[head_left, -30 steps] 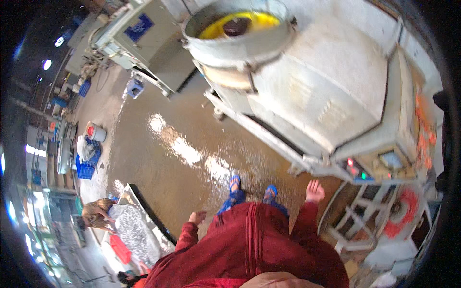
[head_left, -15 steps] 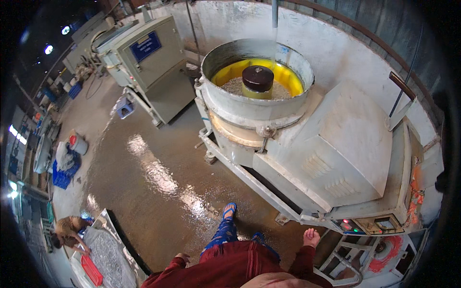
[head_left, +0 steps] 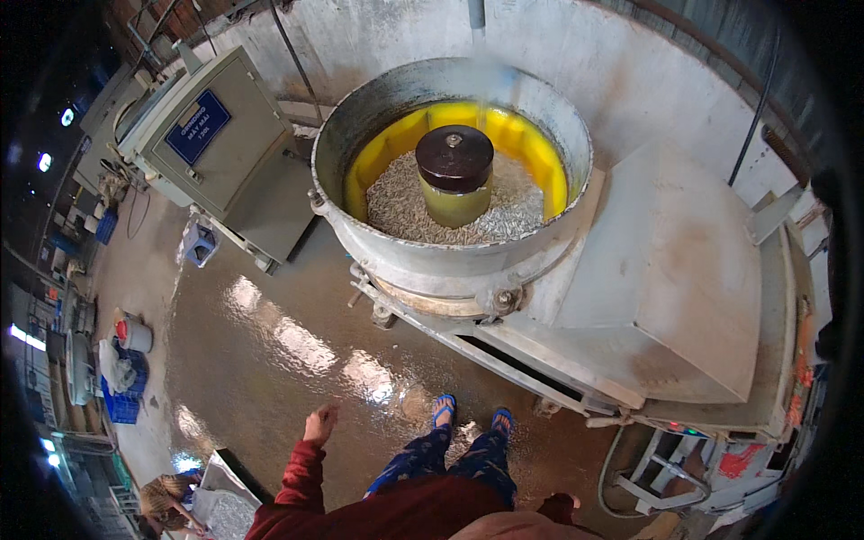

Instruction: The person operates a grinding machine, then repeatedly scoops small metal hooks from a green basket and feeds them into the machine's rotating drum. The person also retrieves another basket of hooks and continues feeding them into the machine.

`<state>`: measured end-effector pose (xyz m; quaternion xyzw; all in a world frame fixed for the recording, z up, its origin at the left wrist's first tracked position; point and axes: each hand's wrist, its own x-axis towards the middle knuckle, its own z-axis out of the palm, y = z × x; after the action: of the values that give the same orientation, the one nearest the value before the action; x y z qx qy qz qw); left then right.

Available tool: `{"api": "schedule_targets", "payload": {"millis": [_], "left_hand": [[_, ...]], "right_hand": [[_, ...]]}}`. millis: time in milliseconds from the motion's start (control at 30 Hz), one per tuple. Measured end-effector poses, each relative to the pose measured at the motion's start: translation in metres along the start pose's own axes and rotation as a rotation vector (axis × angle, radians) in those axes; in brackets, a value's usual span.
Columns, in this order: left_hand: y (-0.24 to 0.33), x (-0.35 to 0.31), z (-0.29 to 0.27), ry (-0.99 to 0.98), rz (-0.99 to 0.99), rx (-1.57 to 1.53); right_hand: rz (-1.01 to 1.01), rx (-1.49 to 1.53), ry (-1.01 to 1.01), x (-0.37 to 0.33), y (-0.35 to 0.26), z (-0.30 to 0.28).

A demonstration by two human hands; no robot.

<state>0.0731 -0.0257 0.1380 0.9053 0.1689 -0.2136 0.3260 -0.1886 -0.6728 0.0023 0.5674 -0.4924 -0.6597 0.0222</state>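
My left hand (head_left: 320,423) hangs over the wet floor on the left of my body, its fingers curled in with nothing visible in them. Low on the right, my right hand (head_left: 564,504) shows only as a sliver beside the dark red sleeve; its fingers are hidden. Neither hand touches anything that I can make out. Ahead stands a round grey metal tub (head_left: 432,270) with a yellow lining (head_left: 367,171). Small pale and silvery pieces (head_left: 396,193) lie inside it, around a central post with a dark cap (head_left: 454,157). A blurred stream drops from a pipe (head_left: 476,13) above.
A grey housing (head_left: 693,279) adjoins the tub on the right, with a metal frame (head_left: 661,481) and hose below. A beige cabinet (head_left: 229,135) and blue stool (head_left: 198,243) stand left. Blue crates (head_left: 124,396) line the left side. Another person (head_left: 162,499) bends over a tray (head_left: 225,508).
My view has come closer to the tub, showing more of its contents. My left hand has swung forward and up; my right hand has dropped back beside my body. Both feet now show.
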Motion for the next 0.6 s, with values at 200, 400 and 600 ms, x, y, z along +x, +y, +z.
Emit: {"api": "schedule_targets", "payload": {"millis": [200,400,600], "left_hand": [[-0.088,-0.088,0.029,-0.521,-0.152,0.412],[-0.116,-0.103,0.059,-0.786,-0.617,0.335],[-0.010,0.023,0.101,-0.417,0.178,0.455]], "right_hand": [[-0.461,1.589,0.237,0.033,-0.094,-0.142],[-0.660,2.289,-0.033,0.033,-0.090,-0.129],[-0.514,1.020,1.075,0.034,-0.040,-0.052]]}}
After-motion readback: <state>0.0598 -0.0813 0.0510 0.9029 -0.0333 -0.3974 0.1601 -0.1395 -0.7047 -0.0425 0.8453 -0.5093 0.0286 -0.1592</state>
